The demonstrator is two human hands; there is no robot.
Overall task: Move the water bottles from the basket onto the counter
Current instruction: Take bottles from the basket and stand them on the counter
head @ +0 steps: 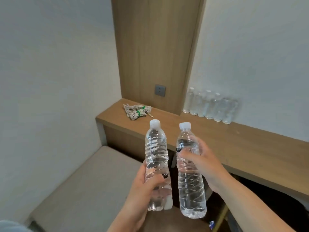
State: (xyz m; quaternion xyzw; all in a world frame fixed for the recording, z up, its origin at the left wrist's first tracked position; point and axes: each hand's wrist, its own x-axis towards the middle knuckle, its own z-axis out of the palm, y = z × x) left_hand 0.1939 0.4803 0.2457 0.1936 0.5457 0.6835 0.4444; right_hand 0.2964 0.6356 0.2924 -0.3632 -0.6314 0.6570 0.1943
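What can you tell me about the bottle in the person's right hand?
The right-hand bottle is clear, ribbed plastic with a white screw cap, closed, and looks full of water. It has no visible label. The right hand grips it around the upper middle, fingers wrapped over the front, holding it roughly upright in the air in front of the wooden counter, not resting on anything. It sits beside the left-hand bottle without touching it.
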